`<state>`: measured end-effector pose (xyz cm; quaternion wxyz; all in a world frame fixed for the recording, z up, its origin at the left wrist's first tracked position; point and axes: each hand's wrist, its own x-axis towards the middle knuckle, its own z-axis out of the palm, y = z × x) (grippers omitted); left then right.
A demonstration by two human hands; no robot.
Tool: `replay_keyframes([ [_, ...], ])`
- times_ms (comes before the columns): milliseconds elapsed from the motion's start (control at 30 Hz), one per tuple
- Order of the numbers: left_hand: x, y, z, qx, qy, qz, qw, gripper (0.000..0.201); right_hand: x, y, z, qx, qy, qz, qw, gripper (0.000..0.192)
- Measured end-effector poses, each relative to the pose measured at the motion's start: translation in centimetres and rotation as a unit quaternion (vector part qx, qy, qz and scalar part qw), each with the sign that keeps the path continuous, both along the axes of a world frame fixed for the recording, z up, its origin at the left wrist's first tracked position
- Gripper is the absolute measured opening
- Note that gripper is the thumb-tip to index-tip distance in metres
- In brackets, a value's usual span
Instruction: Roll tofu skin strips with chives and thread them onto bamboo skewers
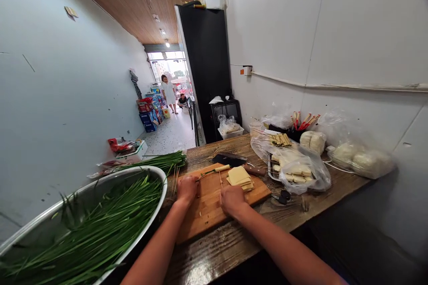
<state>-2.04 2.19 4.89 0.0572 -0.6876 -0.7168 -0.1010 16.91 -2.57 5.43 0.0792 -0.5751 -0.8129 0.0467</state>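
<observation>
On the wooden cutting board (207,213) lies a pale tofu-skin roll (222,168) with green chives coming out of its left end. My left hand (187,188) is closed on these chives at the board's left side. My right hand (233,199) pinches a thin wooden skewer (220,180), whose upper end reaches the roll; whether it has pierced it I cannot tell. Just beyond my right hand sits a stack of square tofu sheets (240,177). Behind them is a cleaver, its dark blade (229,159) and brown handle (254,169) partly on the board.
A large metal basin (163,187) full of chives stands at left, with another chive bunch (170,160) behind it. Loose skewers (175,180) lie by my left hand. At right are a bagged tray of tofu pieces (296,167), finished skewers (281,140) and keys (284,197).
</observation>
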Motion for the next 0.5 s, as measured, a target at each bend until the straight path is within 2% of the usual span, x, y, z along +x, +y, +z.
replay_keyframes([
  [100,1.2,-1.7,0.3,0.067,-0.008,-0.01,0.998,0.025,3.0,-0.2,0.3,0.018,0.014,0.004,1.0,0.036],
  [167,2.8,-3.4,0.3,0.104,-0.035,-0.057,0.992,0.026,5.8,0.5,0.7,0.058,0.034,-0.005,0.998,0.036],
  [200,3.9,-4.3,0.2,0.103,-0.053,-0.094,0.989,0.025,7.2,1.1,0.9,0.086,0.039,-0.007,0.995,0.031],
  [267,6.3,-6.1,0.0,0.06,-0.078,-0.189,0.977,0.023,9.4,2.5,1.2,0.124,0.029,0.053,0.99,0.022],
  [300,7.6,-7.0,-0.1,0.056,-0.085,-0.199,0.975,0.023,10.1,3.2,1.2,0.127,0.017,0.089,0.988,0.021],
  [367,9.8,-8.5,-0.4,0.032,-0.099,-0.23,0.968,0.024,10.7,4.3,0.9,0.122,-0.02,0.144,0.982,0.02],
  [500,12.2,-10.2,-0.7,0.05,-0.131,-0.213,0.967,0.026,10.2,5.3,-0.2,0.158,-0.088,0.199,0.963,0.017],
])
